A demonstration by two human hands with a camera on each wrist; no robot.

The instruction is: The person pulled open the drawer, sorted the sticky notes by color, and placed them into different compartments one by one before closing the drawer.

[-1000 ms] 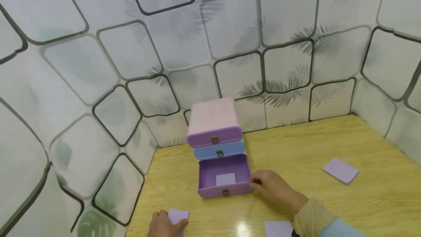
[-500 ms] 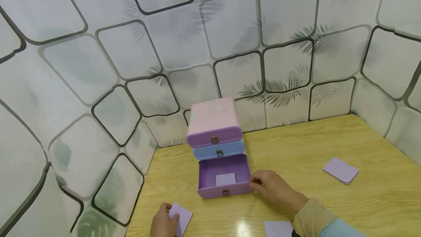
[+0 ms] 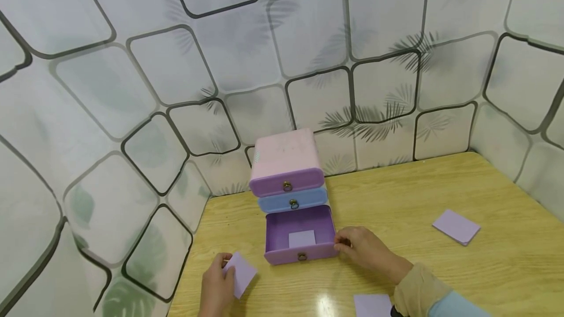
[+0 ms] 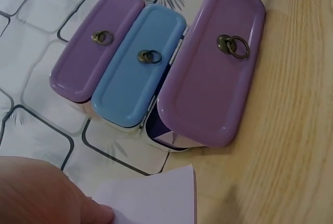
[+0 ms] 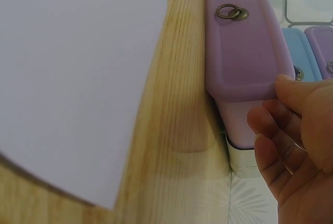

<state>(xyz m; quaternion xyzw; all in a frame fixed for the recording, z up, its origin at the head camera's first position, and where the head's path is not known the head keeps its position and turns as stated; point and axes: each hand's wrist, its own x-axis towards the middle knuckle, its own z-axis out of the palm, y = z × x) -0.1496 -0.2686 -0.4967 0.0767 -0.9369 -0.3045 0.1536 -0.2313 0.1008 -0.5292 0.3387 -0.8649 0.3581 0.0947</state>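
Observation:
A small mini drawer cabinet (image 3: 286,153) has its bottom purple drawer (image 3: 280,258) pulled out, with a pale lavender paper (image 3: 302,238) lying inside. My left hand (image 3: 217,283) pinches another lavender paper (image 3: 241,274) between thumb and fingers, tilted up, left of the drawer. In the left wrist view that paper (image 4: 156,200) shows below the drawer fronts. My right hand (image 3: 367,251) grips the drawer's right front corner; in the right wrist view the thumb lies on the front's edge and the fingers curl behind it.
A blue drawer (image 3: 273,203) and a purple top drawer (image 3: 269,187) are pushed in, each with a ring pull. One lavender paper (image 3: 372,305) lies at the near table edge by the right sleeve, and a thin stack (image 3: 456,227) sits farther right. Patterned wall covering (image 3: 317,38) rises behind.
My left hand has lifted its lavender paper up from the table and moved it forward, turning it toward the drawer. The right hand has stayed at the drawer's corner.

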